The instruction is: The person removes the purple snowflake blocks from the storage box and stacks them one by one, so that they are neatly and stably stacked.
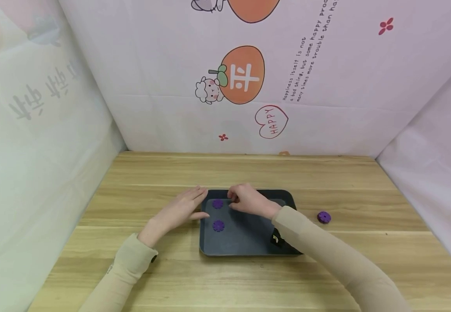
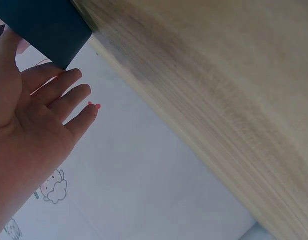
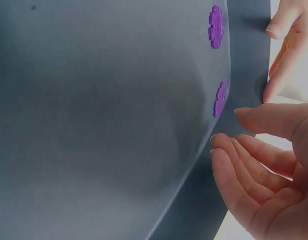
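Observation:
A dark rectangular baking tray lies on the wooden table. Inside it, along the left side, are two purple notched discs: a far one and a nearer one, both flat. My left hand is at the tray's left wall, fingers extended; the left wrist view shows its fingertips by the tray corner. Over the tray's far part is my right hand, its fingers bent and the thumb apart from them. Nothing shows between them in the right wrist view, where both discs are visible.
Right of the tray, on the table, sits another purple disc piece, perhaps stacked. A small black item with a yellowish mark shows by my right sleeve. White printed cloth stands behind and at both sides.

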Demonstrator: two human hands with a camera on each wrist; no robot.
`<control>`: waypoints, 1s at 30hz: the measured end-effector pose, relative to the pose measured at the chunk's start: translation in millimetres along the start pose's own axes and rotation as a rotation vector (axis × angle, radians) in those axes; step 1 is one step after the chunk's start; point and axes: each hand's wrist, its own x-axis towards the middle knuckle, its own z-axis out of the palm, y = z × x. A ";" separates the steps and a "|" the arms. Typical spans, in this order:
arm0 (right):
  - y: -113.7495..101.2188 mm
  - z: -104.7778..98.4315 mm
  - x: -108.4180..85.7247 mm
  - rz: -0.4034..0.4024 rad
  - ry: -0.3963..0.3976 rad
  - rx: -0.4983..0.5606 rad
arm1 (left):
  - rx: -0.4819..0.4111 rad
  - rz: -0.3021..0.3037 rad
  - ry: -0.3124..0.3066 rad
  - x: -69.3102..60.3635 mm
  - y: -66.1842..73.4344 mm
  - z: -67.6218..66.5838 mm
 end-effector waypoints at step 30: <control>-24.0 19.6 25.3 -0.024 -0.057 -0.227 | 0.018 0.029 0.047 -0.6 -2.5 2.9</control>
